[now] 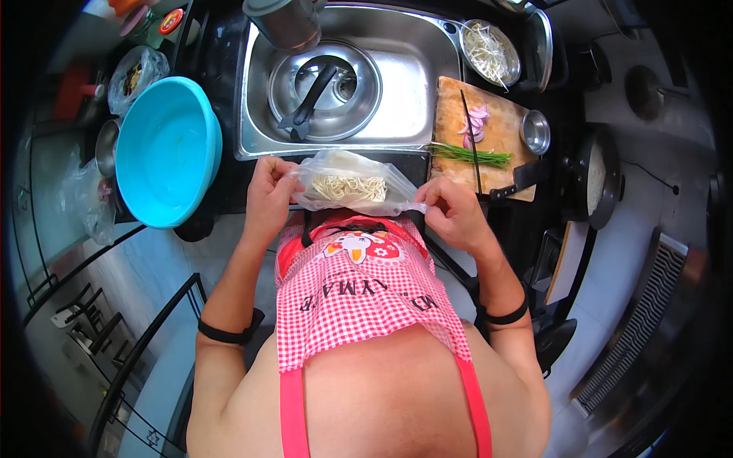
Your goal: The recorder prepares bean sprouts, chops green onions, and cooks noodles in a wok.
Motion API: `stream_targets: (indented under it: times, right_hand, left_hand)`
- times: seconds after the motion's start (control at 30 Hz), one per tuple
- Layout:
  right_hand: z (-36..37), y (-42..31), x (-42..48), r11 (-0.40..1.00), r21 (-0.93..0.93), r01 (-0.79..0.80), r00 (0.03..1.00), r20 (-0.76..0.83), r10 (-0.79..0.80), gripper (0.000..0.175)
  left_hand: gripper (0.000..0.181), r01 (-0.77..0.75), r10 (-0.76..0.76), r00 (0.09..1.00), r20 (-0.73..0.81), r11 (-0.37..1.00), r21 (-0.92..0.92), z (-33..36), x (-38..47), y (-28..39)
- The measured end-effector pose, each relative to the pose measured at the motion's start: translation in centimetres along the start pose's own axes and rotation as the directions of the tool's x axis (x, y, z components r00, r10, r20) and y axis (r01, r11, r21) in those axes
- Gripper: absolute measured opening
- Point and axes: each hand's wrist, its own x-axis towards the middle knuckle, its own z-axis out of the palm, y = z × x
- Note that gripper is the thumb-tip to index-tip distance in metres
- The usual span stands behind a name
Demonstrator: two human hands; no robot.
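Note:
A translucent plastic bag (395, 177) stretches between my two hands at the counter's front edge. Pale noodles (349, 188) lie inside it in a bundle. My left hand (272, 189) pinches the bag's left end between thumb and fingers. At the opposite end, the bag's twisted corner is gripped by my right hand (452, 212). Just beyond the bag is the stainless steel sink (406, 86), which holds a round metal basin (372, 94). A black-handled tool (312, 100) rests across that basin.
Left stands a large turquoise plastic basin (166, 154). On the right, a wooden cutting board (449, 134) carries sliced onion (476, 123), green stalks (475, 156), dark chopsticks (471, 134), a cleaver (524, 176) and a small metal bowl (535, 131). Bean sprouts (487, 51) fill a bowl behind it.

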Motion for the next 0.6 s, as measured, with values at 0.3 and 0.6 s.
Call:
stream_targets:
  times: [0.3, 0.6]
  right_hand:
    - [-1.3, -1.8, 2.1, 0.942, -0.255, 0.218, 0.972, 0.139, -0.188, 0.022]
    - [-2.9, -2.3, 2.7, 0.892, 0.445, -0.076, 0.995, -0.024, 0.097, 0.015]
  left_hand:
    - [0.012, -0.340, 0.164, 0.938, 0.306, 0.614, 0.712, 0.8, -0.8, 1.6]
    - [0.010, -0.137, 0.135, 0.990, 0.031, 0.989, 0.061, 2.5, -1.7, 2.6]
